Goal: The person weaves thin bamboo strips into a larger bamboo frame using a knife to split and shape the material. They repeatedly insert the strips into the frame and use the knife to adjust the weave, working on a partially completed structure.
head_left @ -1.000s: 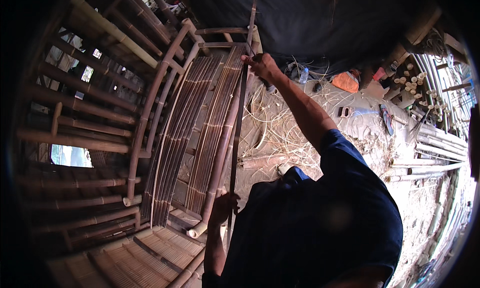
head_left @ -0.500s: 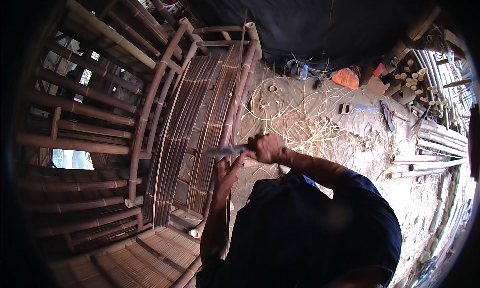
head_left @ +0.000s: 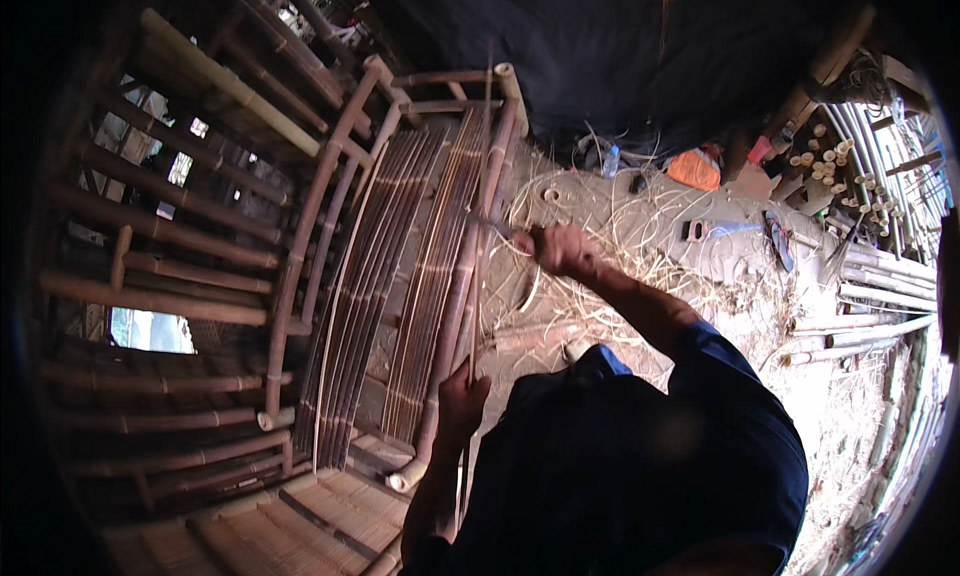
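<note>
A long, thin bamboo strip (head_left: pixel 473 321) runs lengthwise beside the right rail of a bamboo bench frame. My left hand (head_left: pixel 464 401) is closed around this strip near my body. Farther up, my right hand (head_left: pixel 565 251) grips a knife (head_left: pixel 488 222) by its handle, with the blurred blade pointing left at the strip. Whether the edge touches the strip, I cannot tell. On the bench, dark split bamboo slats (head_left: pixel 385 246) lie side by side, with a gap between two groups. The bench's thick right rail (head_left: pixel 455 321) lies just left of the strip.
Pale bamboo shavings (head_left: pixel 620 246) litter the floor to the right. Beyond them lie a handsaw (head_left: pixel 725 228), a flip-flop (head_left: pixel 778 241), an orange bag (head_left: pixel 695 169) and a plastic bottle (head_left: pixel 611 162). Bamboo poles (head_left: pixel 870 276) are stacked far right. More bamboo framework (head_left: pixel 190 266) stands left.
My hands have moved apart. The right has carried the knife up and away from me along the strip; the left has dropped back toward my body.
</note>
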Demonstrator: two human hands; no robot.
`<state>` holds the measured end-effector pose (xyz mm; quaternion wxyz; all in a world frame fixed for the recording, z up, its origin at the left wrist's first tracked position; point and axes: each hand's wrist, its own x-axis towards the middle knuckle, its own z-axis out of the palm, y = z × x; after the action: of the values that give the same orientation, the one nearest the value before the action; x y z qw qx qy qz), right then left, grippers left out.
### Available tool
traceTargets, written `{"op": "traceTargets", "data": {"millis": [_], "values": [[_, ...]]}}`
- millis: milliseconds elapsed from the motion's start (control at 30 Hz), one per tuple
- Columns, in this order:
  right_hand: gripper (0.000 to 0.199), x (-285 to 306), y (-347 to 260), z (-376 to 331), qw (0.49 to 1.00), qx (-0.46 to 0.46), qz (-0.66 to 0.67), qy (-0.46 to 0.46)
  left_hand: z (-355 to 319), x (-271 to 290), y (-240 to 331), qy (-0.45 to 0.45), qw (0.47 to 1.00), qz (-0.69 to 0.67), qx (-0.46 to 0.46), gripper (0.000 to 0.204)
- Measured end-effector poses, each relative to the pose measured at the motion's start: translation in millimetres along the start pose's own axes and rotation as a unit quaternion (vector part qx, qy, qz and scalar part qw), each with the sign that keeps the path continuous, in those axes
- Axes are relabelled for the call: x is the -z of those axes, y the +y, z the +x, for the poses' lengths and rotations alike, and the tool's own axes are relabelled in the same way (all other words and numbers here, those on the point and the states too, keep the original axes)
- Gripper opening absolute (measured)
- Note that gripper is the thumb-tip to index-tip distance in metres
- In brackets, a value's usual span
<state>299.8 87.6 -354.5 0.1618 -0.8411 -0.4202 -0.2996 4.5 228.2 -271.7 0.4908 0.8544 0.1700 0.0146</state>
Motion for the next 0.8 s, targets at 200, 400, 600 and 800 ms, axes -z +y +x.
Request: {"op": "traceTargets", "data": {"millis": [200,400,600,800], "values": [[0.068,21.9,23.6,28.7,0.972,-0.063,0.119,-0.191,-28.9,1.5,-3.6,0.024,0.999,0.024,-0.039,0.043],[0.058,-19.1,82.7,76.6,0.86,0.016,-0.407,0.307,-62.4,10.4,-13.6,0.035,0.999,0.001,0.011,0.034],[0.052,27.3,120.9,101.4,0.621,-0.415,0.633,-0.204,-127.0,35.5,-1.3,-0.065,0.995,-0.033,0.068,0.031],[0.032,17.1,28.5,76.1,0.608,-0.402,0.667,-0.153,-76.1,49.1,-69.7,-0.111,0.989,0.097,0.032,0.038]]}}
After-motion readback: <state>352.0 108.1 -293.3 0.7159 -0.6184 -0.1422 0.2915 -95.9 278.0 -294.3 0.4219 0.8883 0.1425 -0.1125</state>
